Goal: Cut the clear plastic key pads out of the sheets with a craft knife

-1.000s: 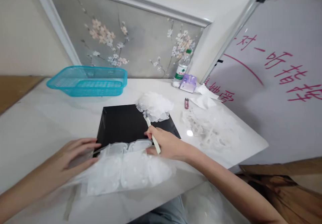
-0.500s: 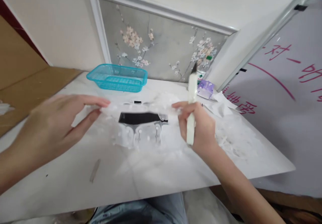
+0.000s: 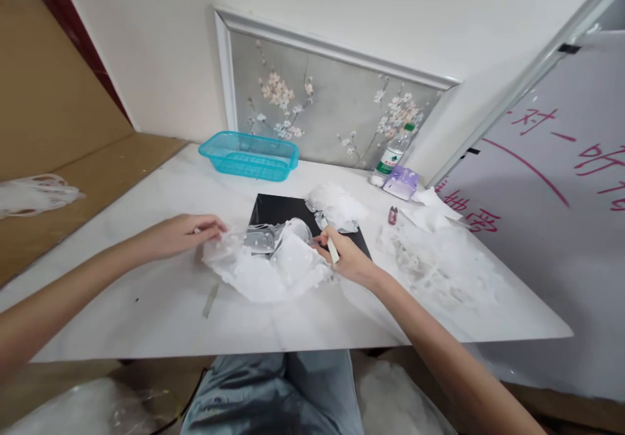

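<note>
The crumpled translucent sheet (image 3: 266,275) lies crosswise between both hands, partly over the black board (image 3: 273,208), right hand (image 3: 350,257) fingers gripping a pale-handled tool (image 3: 333,250) at its right end, left hand (image 3: 188,234) at its left, grip indeterminable.

The trousers (image 3: 268,396) are pale blue and creased, apparently denim; the left hand (image 3: 201,230) and right hand (image 3: 346,258) are bare, as are both slim forearms (image 3: 432,331).

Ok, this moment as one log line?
Left hand: at sheet edge; right hand: holds knife; sheet: bunched, partly over black mat; basket: behind, left.
</note>
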Available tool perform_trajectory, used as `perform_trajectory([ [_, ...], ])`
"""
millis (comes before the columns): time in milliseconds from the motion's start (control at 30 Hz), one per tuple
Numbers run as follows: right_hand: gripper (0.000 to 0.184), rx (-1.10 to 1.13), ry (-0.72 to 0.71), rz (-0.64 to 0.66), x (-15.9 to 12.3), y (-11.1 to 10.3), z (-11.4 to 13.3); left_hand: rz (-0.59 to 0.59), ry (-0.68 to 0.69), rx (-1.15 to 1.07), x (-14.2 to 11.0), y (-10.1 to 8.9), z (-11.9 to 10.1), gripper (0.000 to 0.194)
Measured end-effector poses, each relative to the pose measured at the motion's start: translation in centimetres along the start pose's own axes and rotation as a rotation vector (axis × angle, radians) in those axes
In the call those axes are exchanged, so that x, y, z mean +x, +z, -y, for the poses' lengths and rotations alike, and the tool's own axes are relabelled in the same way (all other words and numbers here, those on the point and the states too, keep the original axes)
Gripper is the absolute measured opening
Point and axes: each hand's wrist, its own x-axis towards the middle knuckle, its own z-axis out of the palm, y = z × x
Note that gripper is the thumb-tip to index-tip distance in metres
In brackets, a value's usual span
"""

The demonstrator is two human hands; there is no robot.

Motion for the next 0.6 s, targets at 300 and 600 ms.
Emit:
perform_trajectory([
  [300, 0.017, 0.110, -0.031, -0.067, 2.0, 1.7, 0.0, -0.119, -0.012, 0.001, 0.7, 1.6, 1.2, 0.034],
  [600, 0.019, 0.247, -0.177, -0.282, -1.2, -5.1, 4.9, -0.693, 0.052, -0.332, -3.7, -4.5, -4.0, 0.010],
])
